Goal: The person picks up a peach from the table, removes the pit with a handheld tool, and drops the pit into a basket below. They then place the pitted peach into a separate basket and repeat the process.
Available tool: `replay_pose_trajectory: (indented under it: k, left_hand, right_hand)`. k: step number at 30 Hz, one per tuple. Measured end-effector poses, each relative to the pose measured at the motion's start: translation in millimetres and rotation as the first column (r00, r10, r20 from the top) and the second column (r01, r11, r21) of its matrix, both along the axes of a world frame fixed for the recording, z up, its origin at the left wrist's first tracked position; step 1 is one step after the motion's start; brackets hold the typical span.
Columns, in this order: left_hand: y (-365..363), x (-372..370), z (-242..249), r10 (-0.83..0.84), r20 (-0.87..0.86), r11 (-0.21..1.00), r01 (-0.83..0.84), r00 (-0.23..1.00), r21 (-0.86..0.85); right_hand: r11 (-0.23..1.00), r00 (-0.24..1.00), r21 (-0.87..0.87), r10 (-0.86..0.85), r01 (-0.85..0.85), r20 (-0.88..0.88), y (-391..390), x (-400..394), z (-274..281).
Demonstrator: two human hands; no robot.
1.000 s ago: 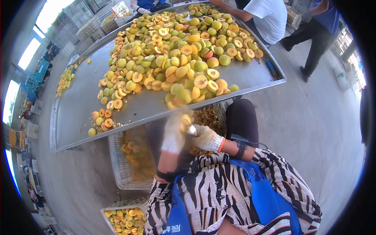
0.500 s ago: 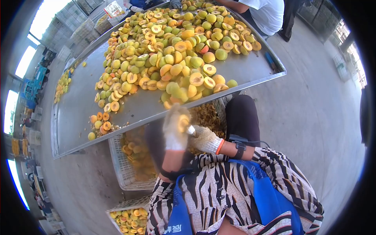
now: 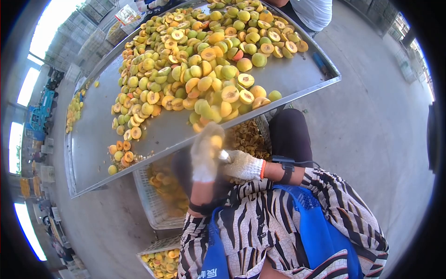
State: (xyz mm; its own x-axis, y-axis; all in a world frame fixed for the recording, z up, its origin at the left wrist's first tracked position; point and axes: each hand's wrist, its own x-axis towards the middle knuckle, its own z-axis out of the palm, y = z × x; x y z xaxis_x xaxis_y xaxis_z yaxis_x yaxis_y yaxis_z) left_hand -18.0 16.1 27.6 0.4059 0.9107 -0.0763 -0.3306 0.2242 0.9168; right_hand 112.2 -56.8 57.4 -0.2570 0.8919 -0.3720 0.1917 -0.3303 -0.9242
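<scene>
Gripped in the white-gloved left hand (image 3: 204,156) just below the steel table (image 3: 93,149), 1 soft yellow peach half (image 3: 216,141), likely slippery, is worked by a small blade (image 3: 225,156) clamped in the right hand (image 3: 242,166).

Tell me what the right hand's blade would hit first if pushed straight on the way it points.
The right hand aims its small blade leftward at the peach in the gloved left hand. That fruit comes first, probably; motion blur hides the exact contact.
</scene>
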Motion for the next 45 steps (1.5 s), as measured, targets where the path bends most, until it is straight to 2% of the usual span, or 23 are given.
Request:
replay_pose_trajectory:
  k: [2,5,7,8,10,11,14,17,20,23,24,26,29,32,33,35,36,37,38,39,42,44,45]
  left_hand:
    - [9,-7,12,-0.148,-0.051,0.984,0.142,0.988,-0.103]
    - [16,-10,4,-0.158,-0.244,0.982,0.177,0.957,0.059]
    - [16,-4,8,-0.096,-0.067,0.954,0.072,0.993,-0.292]
    - [11,2,12,-0.006,-0.108,0.968,-0.021,0.994,-0.25]
    - [1,12,13,0.176,-0.179,0.966,-0.205,0.968,-0.16]
    - [1,12,7,0.2,-0.127,0.956,-0.222,0.971,-0.191]
    - [0,5,-7,0.143,0.019,0.984,-0.14,0.99,-0.111]
    - [1,-2,-11,0.073,-0.003,0.993,-0.073,0.997,-0.089]
    - [-3,-4,-12,0.095,-0.003,0.993,-0.095,0.995,-0.069]
    - [-2,-4,-26,0.031,0.114,0.999,-0.032,0.993,0.01]
    - [-3,-4,-26,0.044,0.126,0.996,-0.035,0.991,-0.076]
    - [-2,-4,-24,0.072,0.149,0.969,-0.034,0.986,-0.244]
    - [-3,0,-21,0.149,0.192,0.955,-0.091,0.97,-0.281]
    - [10,-12,-44,0.194,0.617,0.835,0.202,0.763,-0.512]
    - [13,-14,-39,0.145,0.612,0.837,0.233,0.777,-0.495]
    - [15,-16,-32,0.248,0.373,0.88,-0.047,0.894,-0.472]
    - [13,-17,-22,0.314,0.242,0.881,-0.187,0.918,-0.435]
    - [17,-26,-16,0.392,0.189,0.843,-0.27,0.9,-0.465]
    - [23,-45,-29,0.43,0.114,0.864,-0.371,0.896,-0.341]
    - [28,-61,-34,0.482,0.033,0.86,-0.465,0.876,-0.21]
    - [23,-119,-14,0.554,0.119,0.833,-0.545,0.824,-0.097]
    - [16,-141,15,0.702,-0.301,0.673,-0.74,0.645,-0.016]
    - [22,-153,10,0.711,-0.462,0.681,-0.685,0.53,0.26]
  right_hand:
    - [0.999,0.996,0.041,0.001,-0.004,0.088,0,0,-2]
    - [0.993,0.983,0.116,-0.024,0.003,0.185,-2,-4,-26]
    - [0.986,0.981,0.168,-0.05,0.018,0.189,-3,-8,-41]
    - [1.0,0.998,0.006,-0.024,0.023,0.064,-3,-7,-30]
    - [0.949,0.981,-0.313,-0.034,-0.028,-0.193,-3,-6,-2]
    - [0.95,0.966,-0.31,-0.047,-0.036,-0.254,-5,-5,-5]
    - [0.991,0.995,-0.135,-0.038,0.026,-0.089,-4,-11,-12]
    - [0.971,0.989,-0.216,0.071,-0.098,-0.129,-1,-4,-8]
    - [0.945,0.946,-0.288,0.057,-0.155,-0.321,-5,-1,-17]
    - [0.991,0.986,0.047,0.129,-0.124,-0.107,-5,-11,-54]
    - [0.985,0.991,0.124,0.128,-0.123,-0.033,-5,-12,-52]
    - [0.975,0.989,0.181,0.112,-0.129,0.101,-5,-11,-41]
    - [0.95,0.981,0.297,0.043,-0.098,0.187,-5,-9,-40]
    - [0.915,0.873,0.235,0.197,-0.327,0.445,-2,-7,-60]
    - [0.922,0.872,0.235,0.173,-0.306,0.458,-2,-5,-58]
    - [0.933,0.868,0.233,0.137,-0.275,0.477,-5,-2,-56]
    - [0.935,0.811,0.194,0.141,-0.298,0.568,-5,3,-51]
    - [0.944,0.781,0.132,0.167,-0.303,0.601,-2,6,-45]
    - [0.949,0.75,0.073,0.193,-0.306,0.633,2,12,-37]
    - [0.946,0.755,0.086,0.194,-0.314,0.627,3,20,-27]
    - [0.997,0.814,0.076,-0.047,0.003,0.58,1,27,-33]
    - [0.992,0.822,0.11,-0.107,0.054,0.559,1,33,-29]
    - [0.991,0.829,0.116,-0.121,0.068,0.546,1,34,-32]
